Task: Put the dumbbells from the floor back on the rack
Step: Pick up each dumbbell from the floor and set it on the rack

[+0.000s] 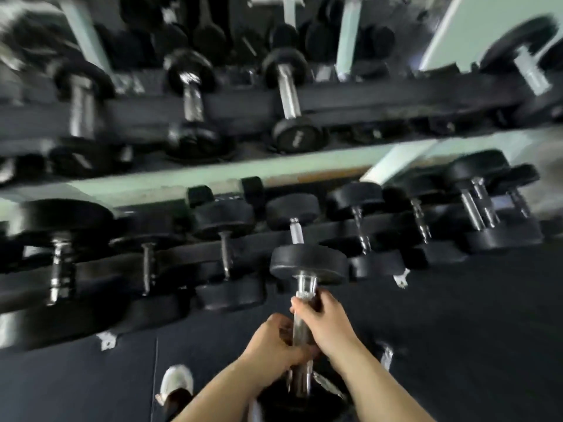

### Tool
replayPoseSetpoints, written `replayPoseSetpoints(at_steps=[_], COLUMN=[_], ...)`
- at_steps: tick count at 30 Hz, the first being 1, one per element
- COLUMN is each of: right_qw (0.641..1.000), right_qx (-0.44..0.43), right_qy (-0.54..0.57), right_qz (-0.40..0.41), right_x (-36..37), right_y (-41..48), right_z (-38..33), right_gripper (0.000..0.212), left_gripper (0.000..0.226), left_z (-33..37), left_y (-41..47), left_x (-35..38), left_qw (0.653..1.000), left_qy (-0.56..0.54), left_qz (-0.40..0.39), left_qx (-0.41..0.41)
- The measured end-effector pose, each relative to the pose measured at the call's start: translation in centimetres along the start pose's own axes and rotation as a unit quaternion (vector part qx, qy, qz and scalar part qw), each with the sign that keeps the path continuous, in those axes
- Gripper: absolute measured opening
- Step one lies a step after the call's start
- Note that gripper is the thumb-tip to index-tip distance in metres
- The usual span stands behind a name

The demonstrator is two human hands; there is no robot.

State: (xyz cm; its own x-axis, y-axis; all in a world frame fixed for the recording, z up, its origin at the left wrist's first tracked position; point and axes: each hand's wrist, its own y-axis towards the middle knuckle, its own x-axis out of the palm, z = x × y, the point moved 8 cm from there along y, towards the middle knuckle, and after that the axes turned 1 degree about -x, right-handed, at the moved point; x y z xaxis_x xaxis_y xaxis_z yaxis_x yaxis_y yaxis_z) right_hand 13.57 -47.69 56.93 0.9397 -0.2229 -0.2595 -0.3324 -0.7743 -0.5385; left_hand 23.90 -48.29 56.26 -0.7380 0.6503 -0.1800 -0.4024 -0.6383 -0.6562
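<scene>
Both hands grip the dumbbell (304,315) by its chrome handle, left hand (274,345) nearer the body, right hand (324,322) ahead of it. Its front head hangs just before the rack (182,178), level with the lower row. Judgement: keep the handle level, steer the heads into the free cradle, then lower slowly. Writing on rack dumbbell heads is too blurred to read.

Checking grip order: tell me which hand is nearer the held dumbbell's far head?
Right. The right hand grips the handle just below the far head; the left hand grips lower, nearer the person.
</scene>
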Motion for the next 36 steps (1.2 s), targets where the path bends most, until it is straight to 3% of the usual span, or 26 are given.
replayPoseSetpoints(at_steps=[4, 11, 14, 19, 28, 36], right_qw=[0.998, 0.994, 0.994, 0.992, 0.988, 0.984], right_qx=[-0.041, -0.085, -0.078, -0.063, -0.099, -0.106], right_qy=[-0.045, -0.037, -0.050, -0.086, -0.107, -0.095], right_qz=[-0.032, -0.060, -0.064, -0.062, -0.052, -0.111], right_x=[7.0, 24.7, 30.2, 33.9, 35.0, 41.1], right_y=[0.7, 5.2, 6.5, 5.1, 5.3, 8.1], right_z=[-8.3, -22.3, -27.1, -29.8, -34.8, -39.3], right_gripper=[0.024, 0.010, 0.022, 0.024, 0.014, 0.006], left_gripper=[0.032, 0.031, 0.028, 0.035, 0.035, 0.029], left_z=[1.2, 1.1, 1.7, 1.5, 4.1, 4.1], left_y=[-1.1, 0.1, -0.5, -2.2, -2.4, -1.7], left_x=[-9.6, -32.3, -40.0, -44.2, -47.7, -54.3], left_qw=[0.997, 0.988, 0.987, 0.992, 0.981, 0.967], left_qy=[-0.042, -0.068, -0.067, -0.065, -0.117, -0.170], left_qz=[0.043, 0.109, 0.115, 0.062, 0.087, 0.137], left_qx=[0.038, 0.084, 0.089, 0.085, 0.127, 0.131])
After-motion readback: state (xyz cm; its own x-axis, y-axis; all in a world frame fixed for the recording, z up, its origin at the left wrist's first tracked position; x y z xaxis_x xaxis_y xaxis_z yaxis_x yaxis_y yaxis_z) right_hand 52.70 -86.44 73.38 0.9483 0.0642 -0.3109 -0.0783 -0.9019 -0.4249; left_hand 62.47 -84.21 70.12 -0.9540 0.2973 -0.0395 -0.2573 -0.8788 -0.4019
